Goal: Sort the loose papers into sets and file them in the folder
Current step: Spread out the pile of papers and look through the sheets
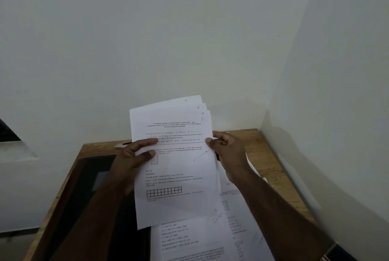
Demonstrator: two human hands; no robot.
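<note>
I hold a fanned stack of printed sheets point(174, 178) upright above the table, their top right corners hand-numbered 1, 2, 3 and 4. My left hand point(134, 155) grips the stack's left edge, thumb on the front page. My right hand point(228, 151) grips the right edge, thumb on the front and fingers behind. More loose printed papers point(202, 239) lie flat on the table below. A dark folder point(92, 178) lies at the left of the table, partly hidden by my left arm.
The wooden table point(267, 155) stands in a corner between two pale walls. A small pale object point(121, 145), perhaps a pen, lies near the far edge behind my left hand. Floor shows at the left.
</note>
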